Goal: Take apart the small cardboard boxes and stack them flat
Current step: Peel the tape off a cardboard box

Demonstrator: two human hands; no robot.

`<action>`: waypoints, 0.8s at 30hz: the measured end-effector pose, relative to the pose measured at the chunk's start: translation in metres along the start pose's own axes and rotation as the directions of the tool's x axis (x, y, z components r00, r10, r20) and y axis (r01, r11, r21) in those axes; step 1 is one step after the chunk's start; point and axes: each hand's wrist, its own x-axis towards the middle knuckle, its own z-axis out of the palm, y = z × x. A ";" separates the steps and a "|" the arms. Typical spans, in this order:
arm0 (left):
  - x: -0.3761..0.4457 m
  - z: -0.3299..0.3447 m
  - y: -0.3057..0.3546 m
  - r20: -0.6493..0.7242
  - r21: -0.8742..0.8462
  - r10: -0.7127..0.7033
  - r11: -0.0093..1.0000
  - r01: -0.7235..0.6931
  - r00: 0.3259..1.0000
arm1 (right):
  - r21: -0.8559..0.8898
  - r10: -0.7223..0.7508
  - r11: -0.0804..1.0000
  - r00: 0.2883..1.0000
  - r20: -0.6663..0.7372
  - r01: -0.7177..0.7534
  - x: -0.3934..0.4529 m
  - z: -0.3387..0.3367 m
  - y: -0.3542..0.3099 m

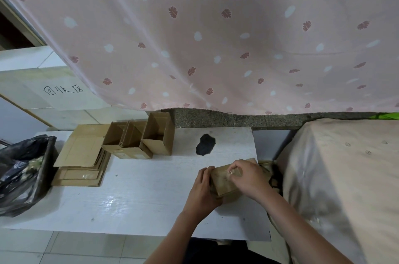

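Holding: left hand (201, 190) grips small cardboard box (224, 181); right hand (248, 177) pinches its clear tape
Flat stack (81, 162): corrugated, left
Counter (138, 199): white, ribbed, glossy

We see a pink curtain (216, 32) patterned with red and white leaves hanging across the back, above a speckled stone ledge (226, 120). A white table (140, 194) (with one dark patch on its far part) stands on a pale tiled floor (64, 248). At right, beige cloth (336, 177) covers something bulky.
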 end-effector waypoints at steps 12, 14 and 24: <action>-0.009 -0.003 -0.014 0.069 0.205 -0.057 0.978 0.041 0.996 | -0.035 -0.019 0.999 0.990 0.141 0.024 0.003 0.017 0.014; -0.009 0.001 -0.012 0.058 0.278 -0.033 0.960 0.015 0.998 | -0.070 -0.017 0.997 0.989 0.148 0.028 0.005 0.023 0.013; -0.017 0.016 0.013 0.086 0.603 -0.026 0.797 -0.031 0.996 | -0.249 -0.089 0.962 0.991 0.100 0.112 0.010 0.036 0.009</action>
